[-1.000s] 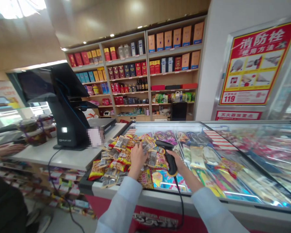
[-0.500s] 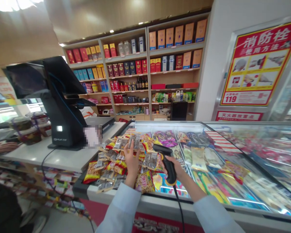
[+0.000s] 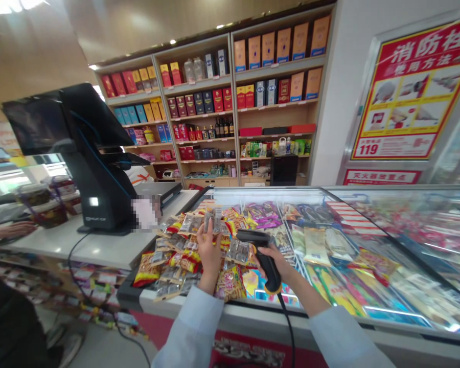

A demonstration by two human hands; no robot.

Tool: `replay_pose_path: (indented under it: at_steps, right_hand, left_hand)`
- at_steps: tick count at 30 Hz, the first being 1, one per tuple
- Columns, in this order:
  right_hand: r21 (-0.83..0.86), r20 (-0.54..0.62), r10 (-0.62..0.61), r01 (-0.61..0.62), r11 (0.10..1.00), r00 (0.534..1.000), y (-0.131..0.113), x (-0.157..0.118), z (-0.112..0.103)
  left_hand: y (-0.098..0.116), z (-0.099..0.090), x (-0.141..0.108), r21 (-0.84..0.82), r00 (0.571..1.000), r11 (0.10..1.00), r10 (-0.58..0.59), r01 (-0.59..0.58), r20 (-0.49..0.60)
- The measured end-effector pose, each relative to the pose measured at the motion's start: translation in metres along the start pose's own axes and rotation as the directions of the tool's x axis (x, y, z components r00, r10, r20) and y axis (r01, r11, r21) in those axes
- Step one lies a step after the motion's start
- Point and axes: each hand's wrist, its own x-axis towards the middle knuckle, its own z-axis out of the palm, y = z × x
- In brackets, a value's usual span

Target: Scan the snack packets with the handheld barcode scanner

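My right hand is wrapped round the grip of a black barcode scanner, its head turned left toward my other hand. A cable hangs from the scanner's handle. My left hand has its fingers on a small clear-and-grey snack packet at the top of the pile; the fingers partly cover it. Around that hand lie several similar dark packets mixed with red and yellow snack bags. Below the scanner head rests another grey packet, and a larger snack bag lies by my left wrist.
The pile lies on the glass top of a chest freezer with packaged goods inside. To the left, a black checkout terminal stands on a white counter. Another person's hand is at the far left. Stocked shelves line the back.
My view has shifted slightly. The scanner has moved a little left, closer to my left hand, and its head is more level. My left hand stays at the same packet.
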Motion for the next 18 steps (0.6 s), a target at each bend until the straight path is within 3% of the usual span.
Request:
replay_pose_path:
  at_steps: [18]
  right_hand:
    - [0.041,0.021,-0.009,0.008,0.999,1.0,0.0002,-0.0008,-0.0001]
  left_hand:
    - [-0.0006,0.0006,-0.0003,0.013,1.0,1.0,0.027,-0.027,-0.011]
